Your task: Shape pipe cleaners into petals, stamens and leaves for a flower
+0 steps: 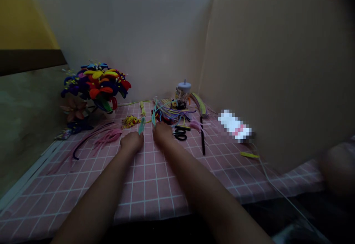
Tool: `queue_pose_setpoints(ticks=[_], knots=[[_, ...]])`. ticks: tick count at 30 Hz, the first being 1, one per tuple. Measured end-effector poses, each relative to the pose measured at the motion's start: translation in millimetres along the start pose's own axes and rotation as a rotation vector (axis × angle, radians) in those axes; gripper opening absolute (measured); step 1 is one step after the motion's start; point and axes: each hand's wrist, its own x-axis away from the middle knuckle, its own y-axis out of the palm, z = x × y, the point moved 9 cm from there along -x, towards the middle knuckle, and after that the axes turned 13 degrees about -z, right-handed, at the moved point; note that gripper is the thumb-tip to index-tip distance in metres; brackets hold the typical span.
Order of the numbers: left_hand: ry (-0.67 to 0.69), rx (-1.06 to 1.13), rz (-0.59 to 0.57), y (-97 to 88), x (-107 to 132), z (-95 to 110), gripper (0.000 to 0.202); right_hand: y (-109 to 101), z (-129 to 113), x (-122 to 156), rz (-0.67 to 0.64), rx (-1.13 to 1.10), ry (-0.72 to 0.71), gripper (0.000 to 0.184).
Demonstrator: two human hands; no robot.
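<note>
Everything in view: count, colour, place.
Gridded tablecloth: one, pink, beneath
Partitions: two, pale, behind, right
Fuzzy bouquet: one, multicoloured, left
Thin strands: several, pink, left
Bitty heap: one, yellow/red, left
Cup: one, pale-lidded, back
Thin stems: many, mixed, back
Scissors: one, black, centre
Thin stick: one, black, right
Pixelated patch: one, white, right
Flat strip: one, yellow, right
Cable: one, white, right
Left hand: one, holding teal strip
Right hand: one, at teal strands

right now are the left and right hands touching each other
Apart: the head view shows a gap, with pink checked tablecloth visible between the left hand and the right hand.
</note>
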Motion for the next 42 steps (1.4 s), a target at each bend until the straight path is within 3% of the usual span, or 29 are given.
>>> queue_pose_setpoints(ticks=[7, 12, 17, 21, 25, 30, 36, 42], knots=[[0.087, 0.046, 0.17, -24.0, 20, 15, 0.045, -3, 15, -5, 0.039, 0.008, -0.015, 0.027], [0.287, 0.071, 0.147, -18.2, 30, 41, 0.036, -6, 24, -2, 0.027, -0.051, 0.017, 0.028], [0.399, 0.095, 0.074, -19.0, 11, 66, 0.029, 3, 23, -5, -0.041, -0.046, 0.0, 0.03], [0.326, 0.123, 0.128, -24.3, -16, 79, 0.033, 5, 23, -9, -0.027, -0.045, 0.003, 0.028], [0.266, 0.134, 0.15, -11.5, -32, 79, 0.033, 5, 24, -10, -0.013, -0.049, 0.025, 0.028], [0.301, 0.074, 0.171, -2.8, -28, 78, 0.034, -7, 25, -5, 0.088, -0.104, 0.047, 0.033], [0.438, -0.005, 0.163, -0.1, -15, 99, 0.033, -15, 41, -3, 0.072, -0.23, 0.08, 0.03], [0.468, 0.012, 0.129, 7.5, -15, 103, 0.033, -51, 63, 6, 0.274, -0.389, 0.072, 0.029]])
